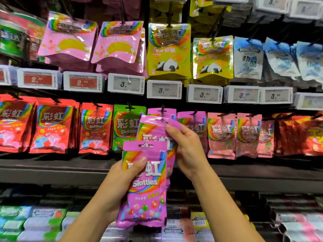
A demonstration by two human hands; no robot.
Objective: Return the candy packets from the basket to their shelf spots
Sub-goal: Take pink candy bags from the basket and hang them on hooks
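My left hand (122, 179) grips a purple Skittles packet (146, 193) upright in front of the shelf, thumb across its front. My right hand (187, 147) pinches the top edge of a second purple Skittles packet (153, 130), which is tilted and raised toward the black peg hook (162, 109) where more purple packets (161, 111) hang. The lower half of that second packet is hidden behind the first. The basket is out of view.
Green Skittles packets (128, 126) hang left of the purple peg, red ones (95, 128) farther left, pink ones (221, 135) to the right. Price tags (163, 89) line the rail above. Yellow panda packets (168, 49) and pink packets (120, 42) hang on the upper row. Gum packs (43, 222) fill the shelf below.
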